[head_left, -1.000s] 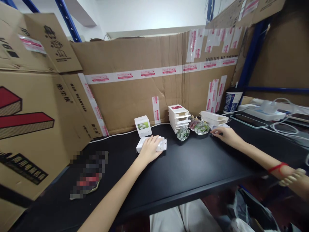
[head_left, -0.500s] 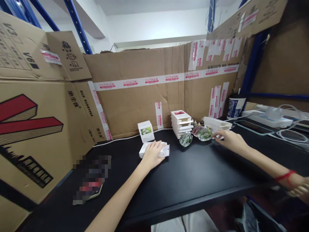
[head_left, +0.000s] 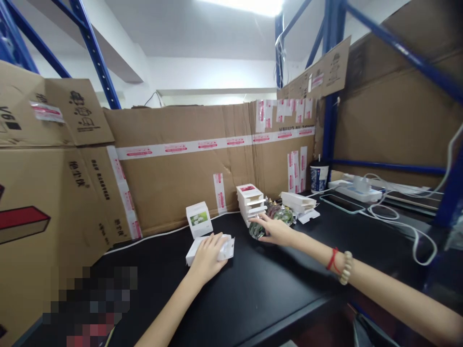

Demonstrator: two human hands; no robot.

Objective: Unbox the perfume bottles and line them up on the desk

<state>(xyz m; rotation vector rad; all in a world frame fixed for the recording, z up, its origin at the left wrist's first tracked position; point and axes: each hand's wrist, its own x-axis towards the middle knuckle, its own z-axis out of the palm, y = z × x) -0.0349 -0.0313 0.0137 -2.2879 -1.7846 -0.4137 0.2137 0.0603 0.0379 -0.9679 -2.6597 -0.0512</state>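
A: From the head view, what's different?

B: The right hand has left the white carton lying at the back and is now at the nearest glass bottle.

A: Has it got hold?

B: I can't tell. Finger and thumb are parted, curved about the glass, but contact isn't clear. The bottle rests on the surface, at two o'clock from the left hand, with the stack of boxes just behind it at twelve. More bottles cluster at its two o'clock.

A: And the left hand?

B: Unchanged: fingers curled over the white box, thumb on the near side, holding it flat. The propped box stands between eleven and twelve from there.

A: So what does the change mean?

B: I'd judge the work has turned to that one bottle, while the box is kept steady.
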